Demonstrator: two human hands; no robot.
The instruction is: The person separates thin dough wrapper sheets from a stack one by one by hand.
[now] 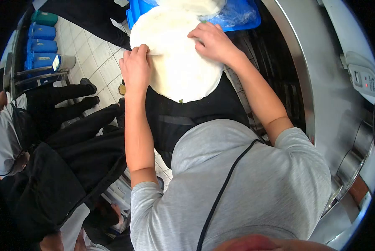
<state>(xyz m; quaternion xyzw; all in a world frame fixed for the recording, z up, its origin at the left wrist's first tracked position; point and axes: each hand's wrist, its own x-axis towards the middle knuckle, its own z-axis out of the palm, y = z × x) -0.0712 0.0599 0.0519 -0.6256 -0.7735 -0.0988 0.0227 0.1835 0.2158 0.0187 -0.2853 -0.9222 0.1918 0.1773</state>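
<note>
The person works with two bare hands on a large, round dough sheet (179, 62), which is white and thin. The sheet is in front of the body, above the black clothing (183, 113) of the lap, and its far part comes over the near edge of a blue tray (254, 21). I cannot tell if it touches this edge.

The left hand (136, 67) is at the left border of the sheet. Its thumb and bent fingers are clamped on the dough, and a small crease begins at the fingertips. The right hand (212, 42) is at the right border, somewhat farther from the body. Its fingers are bent and touch the dough, with the thumb close to them; I cannot tell whether they pinch it.

In the tray, near its far edge, there is another pale dough piece (195, 6), cut by the border of the view. Clear plastic (239, 16) lies beside it, toward the right edge of the tray.

The person wears a grey shirt (246, 184) and a black cord (218, 199). On the left side, blue bins (43, 45) and a white bucket (67, 62) stand on the tiled floor (104, 69), and other people are nearby in dark trousers (55, 97).
</note>
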